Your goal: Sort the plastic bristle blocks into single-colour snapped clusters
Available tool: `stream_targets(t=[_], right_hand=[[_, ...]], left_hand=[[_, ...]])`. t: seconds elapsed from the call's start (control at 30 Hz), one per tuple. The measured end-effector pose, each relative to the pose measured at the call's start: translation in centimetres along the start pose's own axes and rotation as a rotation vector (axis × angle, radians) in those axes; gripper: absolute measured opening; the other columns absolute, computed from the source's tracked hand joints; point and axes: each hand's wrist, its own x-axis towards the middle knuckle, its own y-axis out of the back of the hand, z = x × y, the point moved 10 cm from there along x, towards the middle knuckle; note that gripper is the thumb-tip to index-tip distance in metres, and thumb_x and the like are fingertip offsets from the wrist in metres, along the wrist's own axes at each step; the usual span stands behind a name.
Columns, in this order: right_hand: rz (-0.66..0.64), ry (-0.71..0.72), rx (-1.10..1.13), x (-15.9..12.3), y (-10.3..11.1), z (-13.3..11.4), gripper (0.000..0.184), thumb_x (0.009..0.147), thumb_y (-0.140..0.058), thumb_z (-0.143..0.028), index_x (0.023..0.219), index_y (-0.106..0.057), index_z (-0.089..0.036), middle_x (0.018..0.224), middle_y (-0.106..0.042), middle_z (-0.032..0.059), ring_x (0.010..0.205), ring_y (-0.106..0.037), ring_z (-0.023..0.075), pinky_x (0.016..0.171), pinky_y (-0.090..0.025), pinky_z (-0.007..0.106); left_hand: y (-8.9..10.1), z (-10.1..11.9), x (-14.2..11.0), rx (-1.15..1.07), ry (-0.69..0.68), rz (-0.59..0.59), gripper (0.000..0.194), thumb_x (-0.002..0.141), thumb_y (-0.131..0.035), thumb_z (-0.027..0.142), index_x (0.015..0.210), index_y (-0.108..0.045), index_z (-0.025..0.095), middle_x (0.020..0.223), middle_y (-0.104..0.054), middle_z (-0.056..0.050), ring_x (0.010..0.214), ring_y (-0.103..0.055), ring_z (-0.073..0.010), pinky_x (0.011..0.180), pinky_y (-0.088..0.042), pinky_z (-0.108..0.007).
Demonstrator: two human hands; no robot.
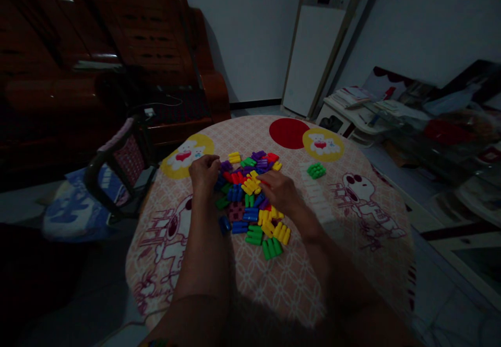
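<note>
A loose pile of colourful plastic building blocks (pixel 235 193), each made of joined rounded bars, lies on the round table. At its left edge is my left hand (pixel 204 174), fingers curled together beside blue and purple blocks; what they hold, if anything, is hidden. My right hand (pixel 279 188) reaches in from the right, its closed fingertips on a yellow building block (pixel 251 184) near the middle of the pile. A bit of red shows beneath those fingers. Nearer to me lie green blocks (pixel 272 248) and a yellow block (pixel 282 233).
A green block cluster (pixel 316 170) sits apart to the right. The patterned tablecloth (pixel 274 284) covers the table. A chair (pixel 121 164) stands close on the left, a wooden sofa (pixel 156 39) behind. A cluttered white cabinet (pixel 344 115) is at the right.
</note>
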Motion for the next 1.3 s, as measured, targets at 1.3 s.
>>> stream_targets(t=[1.3], right_hand=[[0.478, -0.343, 0.351, -1.9, 6.2, 6.2, 0.024, 0.090, -0.054, -0.034, 0.084, -0.072, -0.019, 0.077, -0.072, 0.0015, 0.073, -0.067, 0.0162, 0.074, -0.051, 0.027]], left_hand=[[-5.2, 2.3, -3.2, 0.728, -0.183, -0.587, 0.033, 0.053, -0.083, 0.026, 0.083, -0.070, 0.024, 0.084, -0.075, -0.006, 0.081, -0.070, -0.0258, 0.063, -0.047, -0.025]])
